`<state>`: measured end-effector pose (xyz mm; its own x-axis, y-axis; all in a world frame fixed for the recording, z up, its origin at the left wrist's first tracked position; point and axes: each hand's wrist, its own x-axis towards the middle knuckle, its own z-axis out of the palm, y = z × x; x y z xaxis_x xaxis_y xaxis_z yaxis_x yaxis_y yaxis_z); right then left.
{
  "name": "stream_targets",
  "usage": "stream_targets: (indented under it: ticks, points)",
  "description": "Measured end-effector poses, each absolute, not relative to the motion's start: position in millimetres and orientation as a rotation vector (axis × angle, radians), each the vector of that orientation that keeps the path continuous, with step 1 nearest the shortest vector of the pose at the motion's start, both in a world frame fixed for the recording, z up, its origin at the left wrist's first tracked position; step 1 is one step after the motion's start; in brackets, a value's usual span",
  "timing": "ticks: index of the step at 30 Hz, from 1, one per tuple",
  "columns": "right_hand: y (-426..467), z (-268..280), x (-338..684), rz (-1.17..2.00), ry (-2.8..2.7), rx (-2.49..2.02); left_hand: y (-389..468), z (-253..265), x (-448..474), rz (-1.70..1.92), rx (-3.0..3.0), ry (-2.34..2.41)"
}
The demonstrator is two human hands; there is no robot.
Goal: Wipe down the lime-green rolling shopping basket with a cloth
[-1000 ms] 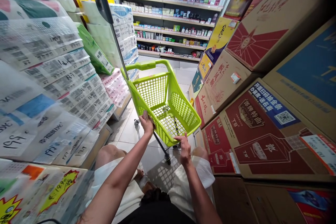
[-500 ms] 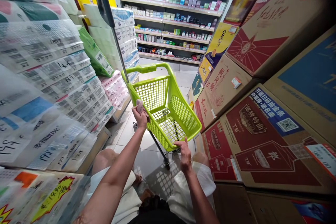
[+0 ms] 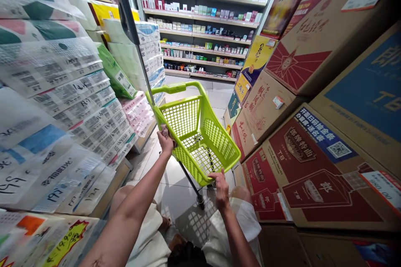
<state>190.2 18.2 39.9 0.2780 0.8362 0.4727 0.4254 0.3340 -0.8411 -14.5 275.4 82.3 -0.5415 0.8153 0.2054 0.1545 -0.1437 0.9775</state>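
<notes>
From where I stand, the bright green plastic shopping basket (image 3: 210, 108) sits between the person's knees and the far shelves (image 3: 200, 18), its slanting walls and floor punched into a lattice, carried on dark tubular legs (image 3: 188, 175) above smooth pale tiles (image 3: 148, 166). The left hand (image 3: 166, 144) is curled around a soft, crumpled pinkish cloth (image 3: 164, 130), at the basket's left side. The right hand (image 3: 222, 187) touches the rounded near rim with its fingers, thumb raised; how firmly it grips I can't tell. Glossy, film-wrapped paper packs (image 3: 87, 106) bulge on the left; stiff, square-edged cardboard cartons (image 3: 272, 112) rise on the right.
</notes>
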Motion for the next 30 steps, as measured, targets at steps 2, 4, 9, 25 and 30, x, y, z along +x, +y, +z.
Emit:
stream_targets:
  ticks: [2,4,9,25,30]
  points:
    - [18,40,190,0.412,-1.344,-1.287,275,81,-23,1.74,1.132,1.669]
    - [17,41,191,0.405,-1.363,-1.292,281,90,-32,1.818,1.302,1.641]
    - [17,48,194,0.34,-1.447,-1.333,309,127,-44,1.733,1.611,1.665]
    - [51,56,157,-0.199,-1.761,-1.538,317,178,-68,1.248,1.988,1.951]
    - [36,54,171,-0.196,-1.78,-1.437,317,196,-78,1.229,2.089,1.987]
